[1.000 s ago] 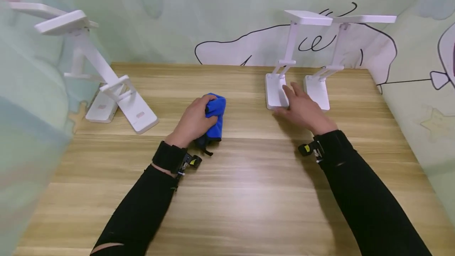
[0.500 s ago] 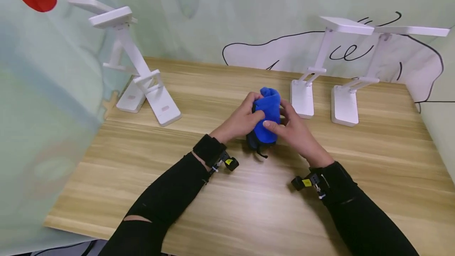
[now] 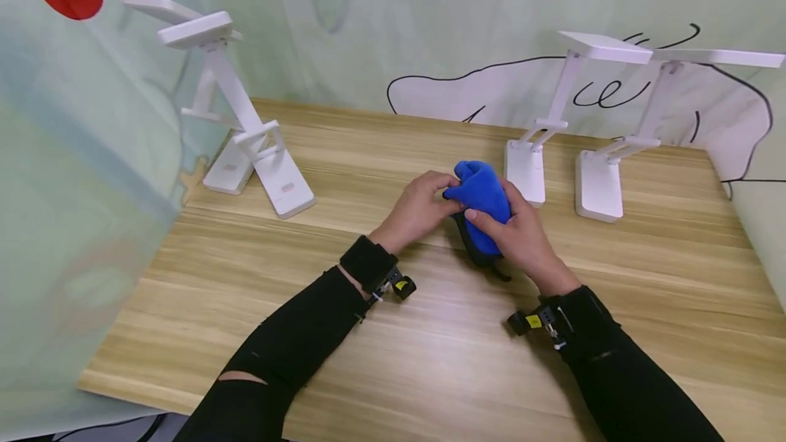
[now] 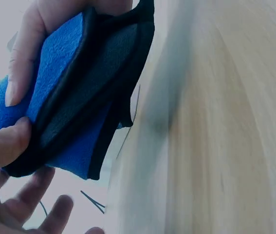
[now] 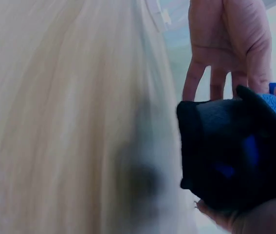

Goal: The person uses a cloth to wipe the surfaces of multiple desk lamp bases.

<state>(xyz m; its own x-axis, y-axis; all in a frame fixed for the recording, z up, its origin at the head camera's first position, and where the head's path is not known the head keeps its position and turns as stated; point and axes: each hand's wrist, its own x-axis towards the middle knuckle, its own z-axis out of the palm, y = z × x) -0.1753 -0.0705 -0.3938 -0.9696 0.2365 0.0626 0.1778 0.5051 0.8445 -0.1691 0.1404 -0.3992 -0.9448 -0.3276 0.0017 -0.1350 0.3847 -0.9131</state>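
A folded blue plush cloth (image 3: pixel 488 200) with black edging and a dark underside is between both hands, tilted, over the middle of the table. My left hand (image 3: pixel 420 207) pinches its upper left edge between thumb and fingers. My right hand (image 3: pixel 522 237) grips the right side, with the thumb on the blue face. In the left wrist view, layered folds of the cloth (image 4: pixel 103 63) show, with the left thumb (image 4: pixel 18 139) pressed on it. The right wrist view shows mostly the cloth's dark end (image 5: pixel 220 151), with the left hand (image 5: pixel 230 44) beyond it.
Two white folding desk lamps (image 3: pixel 285 186) stand at the left of the wooden table (image 3: pixel 393 353). Behind the right hand is another white lamp (image 3: pixel 525 169), with a similar lamp (image 3: pixel 598 186) to its right. A printed curtain (image 3: pixel 319 39) hangs along the back and left.
The right hand has come from beside the right-hand lamps to the cloth and now grips it. Both hands have turned the cloth, and its upper left edge is pulled left. The head view has shifted.
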